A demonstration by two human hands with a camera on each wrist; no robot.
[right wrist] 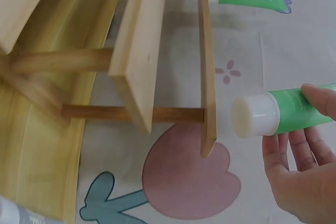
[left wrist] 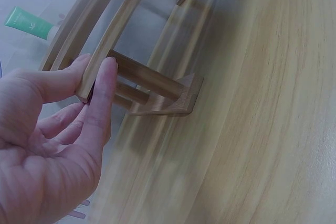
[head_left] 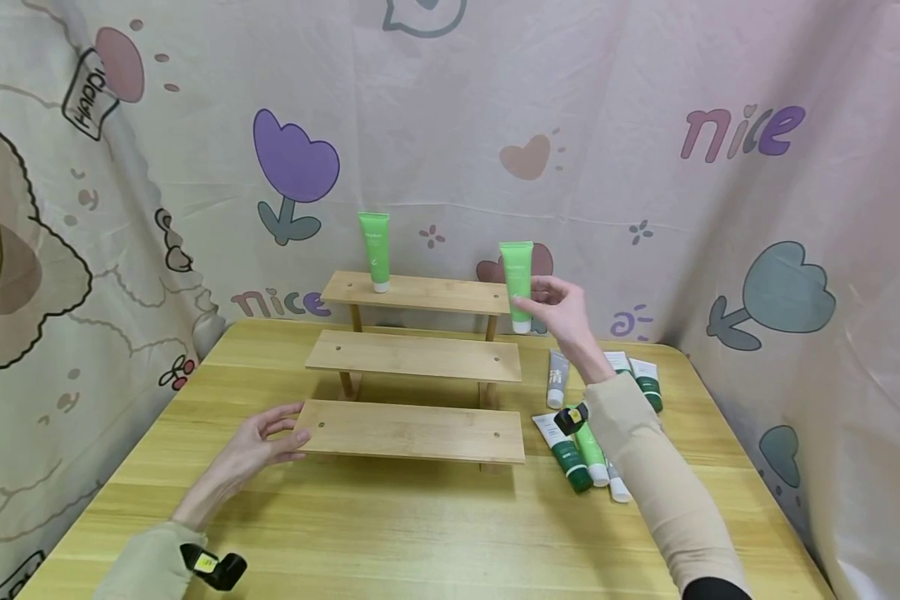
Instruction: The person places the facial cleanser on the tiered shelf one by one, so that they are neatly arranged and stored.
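Note:
A light green squeeze tube [head_left: 516,268] with a white cap is pinched between the thumb and fingers of my right hand [head_left: 566,315]. It is held upright, cap down, off the right end of the top board [head_left: 435,293]. In the right wrist view, the white cap [right wrist: 254,115] is apart from the boards. My left hand [head_left: 258,442] grips the left end of the lowest board [head_left: 412,432] of a three-tier wooden stand, thumb above and a finger below in the left wrist view. A matching green tube [head_left: 376,250] stands cap down near the top board's left end.
Right of the stand, several tubes lie on the wooden table [head_left: 390,533]: a grey one [head_left: 557,379], a white and dark green one [head_left: 562,454], a light green one [head_left: 590,454] and others partly behind my right sleeve. A patterned curtain [head_left: 435,125] hangs behind the table.

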